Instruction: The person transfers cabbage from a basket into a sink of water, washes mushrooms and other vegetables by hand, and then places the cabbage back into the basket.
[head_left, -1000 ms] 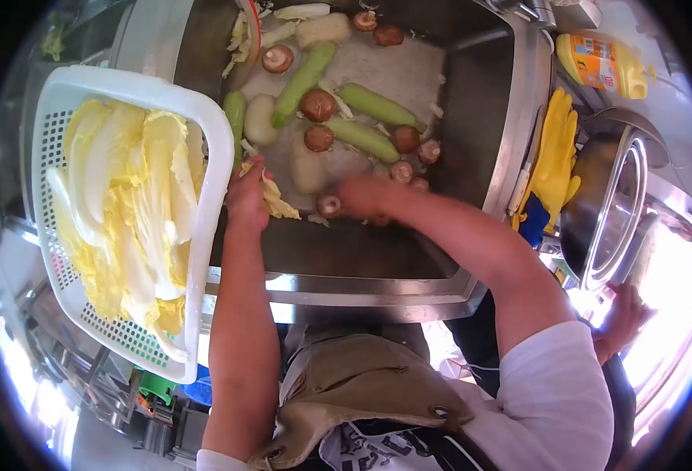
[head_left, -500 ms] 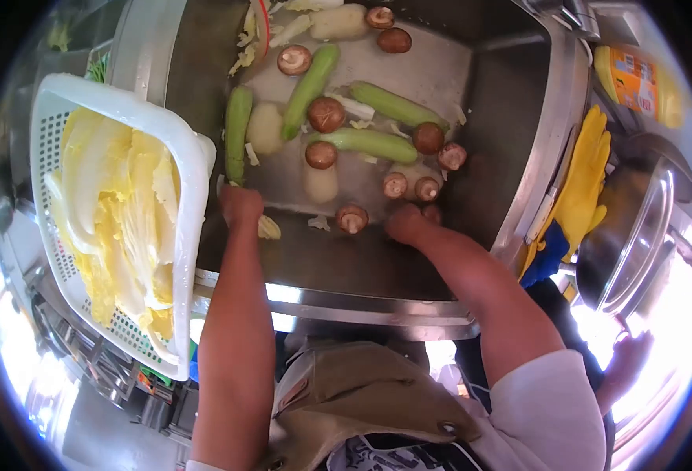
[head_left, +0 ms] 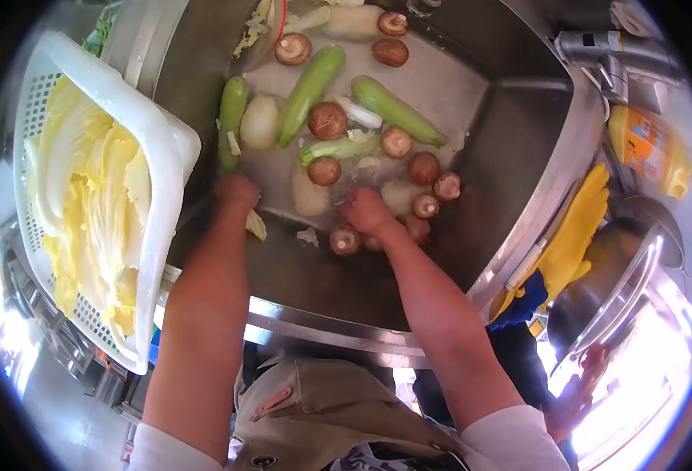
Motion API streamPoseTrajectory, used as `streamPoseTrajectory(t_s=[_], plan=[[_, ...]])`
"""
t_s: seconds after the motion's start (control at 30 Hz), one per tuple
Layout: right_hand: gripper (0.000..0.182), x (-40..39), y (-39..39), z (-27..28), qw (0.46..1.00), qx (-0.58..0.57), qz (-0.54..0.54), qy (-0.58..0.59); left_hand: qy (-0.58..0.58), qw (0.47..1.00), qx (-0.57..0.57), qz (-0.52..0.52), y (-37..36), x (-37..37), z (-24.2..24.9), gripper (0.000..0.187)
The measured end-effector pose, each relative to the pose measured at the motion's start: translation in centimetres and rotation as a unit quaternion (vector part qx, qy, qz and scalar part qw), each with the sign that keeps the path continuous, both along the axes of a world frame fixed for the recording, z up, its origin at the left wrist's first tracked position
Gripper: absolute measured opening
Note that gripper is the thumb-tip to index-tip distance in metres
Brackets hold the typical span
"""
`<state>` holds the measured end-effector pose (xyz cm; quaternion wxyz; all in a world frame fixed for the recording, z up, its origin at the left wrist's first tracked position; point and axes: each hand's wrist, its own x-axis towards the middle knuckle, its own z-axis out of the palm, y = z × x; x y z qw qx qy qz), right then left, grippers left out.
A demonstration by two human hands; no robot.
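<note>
My left hand (head_left: 236, 193) is down in the water at the left side of the sink, right at the lower end of an upright-lying green zucchini (head_left: 234, 102); its fingers are hidden. My right hand (head_left: 364, 210) reaches into the water near the middle, fingers pointing down and mostly out of sight. Close below it lies a brown mushroom (head_left: 345, 239), and to its left a pale peeled vegetable (head_left: 310, 193). Another zucchini (head_left: 341, 149) floats just above the right hand, beside a mushroom (head_left: 324, 171). What either hand holds, I cannot tell.
The steel sink (head_left: 530, 118) also holds more zucchini, mushrooms and cabbage scraps. On the left stands a white basket (head_left: 175, 149) of napa cabbage leaves (head_left: 95, 204). Yellow gloves (head_left: 570, 243), a yellow bottle (head_left: 649, 153) and a metal bowl (head_left: 609, 282) are on the right. Another person's hand (head_left: 578, 392) shows lower right.
My right hand has moved left and slightly up, away from the right-hand mushrooms. Several mushrooms and the middle zucchini have shifted in the water. My left hand stays by the left zucchini as the view tilts.
</note>
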<state>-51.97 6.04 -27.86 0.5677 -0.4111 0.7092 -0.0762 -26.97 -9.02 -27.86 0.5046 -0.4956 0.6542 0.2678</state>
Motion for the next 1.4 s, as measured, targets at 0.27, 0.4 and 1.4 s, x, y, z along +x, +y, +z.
streamPoseTrajectory(t_s=[0.27, 0.4, 1.4], plan=[[0.024, 1.6, -2.6, 4.7, 0.911, 0.021, -0.377, -0.166, 0.322, 0.797, 0.017, 0.510, 4.6, -6.3, 7.7, 0.038], [0.026, 1.7, -2.6, 3.8, 0.920, -0.065, -0.373, -0.098, 0.336, 0.770, 0.058, 0.539, 4.7, -7.4, 9.1, 0.034], [0.019, 7.5, -8.4, 9.8, 0.879, -0.421, -0.204, 0.093, 0.356, 0.236, 0.231, 0.874, 3.4, -10.7, 11.1, 0.046]])
